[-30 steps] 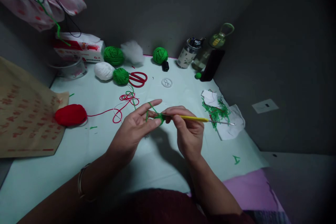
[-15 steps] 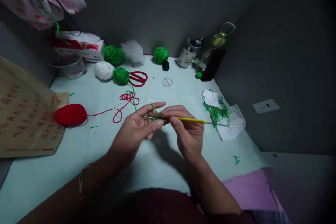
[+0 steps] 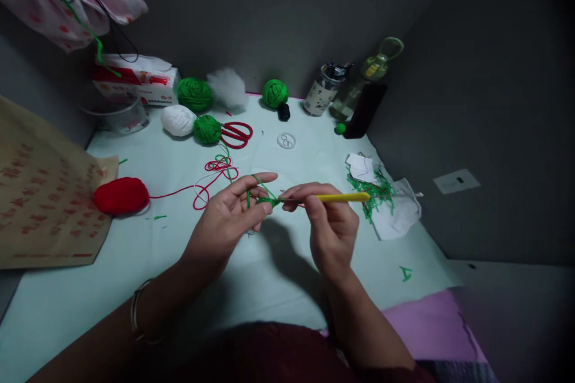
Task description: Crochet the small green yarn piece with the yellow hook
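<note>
In my right hand (image 3: 335,224) is a yellow-handled crochet hook (image 3: 344,197), pinched between thumb and fingers with its metal tip pointing left. That tip meets a small green crochet piece (image 3: 268,200), which my left hand (image 3: 229,209) pinches between thumb and fingers. Green yarn loops over the raised left index finger and runs down to the piece. Beyond the left hand lie loose loops of red yarn (image 3: 220,166), with a strand leading to a red yarn ball (image 3: 121,196).
Green yarn balls (image 3: 275,94), a white yarn ball (image 3: 178,121) and red-handled scissors (image 3: 237,134) lie toward the back. A pen holder (image 3: 320,94) and a bottle (image 3: 359,87) stand at back right. Green yarn scraps (image 3: 372,191) lie right; a paper bag (image 3: 49,191) stands left.
My right hand has moved slightly right with the crochet hook, drawing it away from my left hand. More of the green piece and the hook's shaft now shows.
</note>
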Demonstrator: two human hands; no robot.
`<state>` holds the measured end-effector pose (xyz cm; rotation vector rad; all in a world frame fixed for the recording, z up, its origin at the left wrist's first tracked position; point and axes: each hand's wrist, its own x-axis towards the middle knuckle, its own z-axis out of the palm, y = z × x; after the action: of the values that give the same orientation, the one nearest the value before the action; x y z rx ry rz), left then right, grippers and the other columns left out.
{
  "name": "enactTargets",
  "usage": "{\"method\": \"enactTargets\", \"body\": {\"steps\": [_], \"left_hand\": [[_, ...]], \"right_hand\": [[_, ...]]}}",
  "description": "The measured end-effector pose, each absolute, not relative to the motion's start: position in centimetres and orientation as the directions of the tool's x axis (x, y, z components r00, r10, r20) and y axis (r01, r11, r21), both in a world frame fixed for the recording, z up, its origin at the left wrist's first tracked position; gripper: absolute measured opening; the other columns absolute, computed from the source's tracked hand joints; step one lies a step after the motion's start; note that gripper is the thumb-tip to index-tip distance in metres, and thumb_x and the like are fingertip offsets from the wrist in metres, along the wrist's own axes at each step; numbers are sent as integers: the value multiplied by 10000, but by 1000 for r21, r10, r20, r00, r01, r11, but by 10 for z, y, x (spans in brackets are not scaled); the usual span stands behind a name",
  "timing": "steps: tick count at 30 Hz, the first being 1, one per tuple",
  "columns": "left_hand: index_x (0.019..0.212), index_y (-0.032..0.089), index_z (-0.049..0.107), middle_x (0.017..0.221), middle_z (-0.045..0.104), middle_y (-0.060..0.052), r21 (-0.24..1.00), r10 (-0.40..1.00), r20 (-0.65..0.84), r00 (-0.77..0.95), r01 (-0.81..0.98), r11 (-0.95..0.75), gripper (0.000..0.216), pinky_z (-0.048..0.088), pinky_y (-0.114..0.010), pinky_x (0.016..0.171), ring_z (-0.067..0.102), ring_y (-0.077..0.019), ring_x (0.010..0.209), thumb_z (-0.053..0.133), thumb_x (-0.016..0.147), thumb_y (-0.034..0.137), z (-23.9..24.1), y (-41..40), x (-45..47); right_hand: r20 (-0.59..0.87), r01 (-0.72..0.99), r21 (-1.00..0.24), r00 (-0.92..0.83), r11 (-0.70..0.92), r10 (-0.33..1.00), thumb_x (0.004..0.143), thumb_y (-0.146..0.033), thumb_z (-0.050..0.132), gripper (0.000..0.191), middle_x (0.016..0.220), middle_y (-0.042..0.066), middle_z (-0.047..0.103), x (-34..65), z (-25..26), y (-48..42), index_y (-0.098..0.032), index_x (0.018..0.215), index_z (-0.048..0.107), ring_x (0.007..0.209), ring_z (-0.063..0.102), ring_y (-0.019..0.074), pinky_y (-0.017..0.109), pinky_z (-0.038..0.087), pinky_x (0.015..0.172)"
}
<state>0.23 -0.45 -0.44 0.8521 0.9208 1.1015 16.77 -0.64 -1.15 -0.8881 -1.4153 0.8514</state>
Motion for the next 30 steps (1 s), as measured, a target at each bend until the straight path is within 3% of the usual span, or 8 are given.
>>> {"method": "enactTargets", "body": {"steps": [4,7,11,14,18,23,28,30], "left_hand": [[1245,240,703,854,587,21,916,974,-171,147,-341,212,442,410,-137,531,511,-59,657,789,816,176,-3,-6,5],[1307,211,674,714,560,58,810,932,-228,282,-475,343,509,338,-127,455,356,-20,489,794,813,192,-3,-6,5],[1257,158,714,560,434,114,653,857,-315,409,-562,508,415,496,-189,708,212,-9,437,752,844,162,-1,-2,3],[1252,202,722,661,528,79,704,888,-282,363,-550,449,443,443,-175,627,274,-17,475,778,815,162,-1,0,2],[1233,243,731,873,668,1,809,914,-231,333,-456,370,439,421,-192,635,529,-81,683,802,801,210,-4,-1,3],[1274,257,704,928,684,-9,836,943,-205,263,-454,309,479,463,-250,860,615,-145,924,807,809,212,-6,-5,6],[1215,210,742,733,586,39,708,908,-278,314,-572,414,410,373,-161,536,387,-41,544,793,808,203,-4,-5,10],[1146,176,775,656,508,65,643,874,-313,372,-594,483,329,413,-161,579,270,-24,489,779,817,194,-4,-3,9]], "right_hand": [[704,444,-568,-174,692,689,968,-97,548,260,969,47,726,166,-14,-14,-246,1139,677,897,692,179,354,598,755],[764,616,-339,-261,711,590,919,-93,644,315,1048,69,720,165,-16,-18,-265,1178,692,986,688,205,377,602,806],[704,339,-657,-44,674,709,974,-142,558,252,962,46,728,167,-13,-13,-268,1112,727,872,679,187,367,581,728],[556,29,-831,55,555,829,981,-204,559,208,868,32,711,166,-12,-6,-260,991,760,795,651,179,340,542,650],[425,-77,-903,-1,424,905,967,-243,606,165,889,28,721,163,-15,-1,-264,972,769,809,651,171,337,526,700],[464,51,-885,-2,463,886,983,-206,577,209,896,17,694,163,-18,-5,-294,1039,758,770,641,148,317,534,671],[744,480,-502,-185,720,642,902,-102,659,380,1073,46,708,165,-20,-12,-349,1184,725,966,672,204,378,581,793],[729,432,-572,-123,698,673,924,-102,621,356,1042,43,718,167,-18,-11,-335,1171,728,946,675,203,382,580,789]]}}
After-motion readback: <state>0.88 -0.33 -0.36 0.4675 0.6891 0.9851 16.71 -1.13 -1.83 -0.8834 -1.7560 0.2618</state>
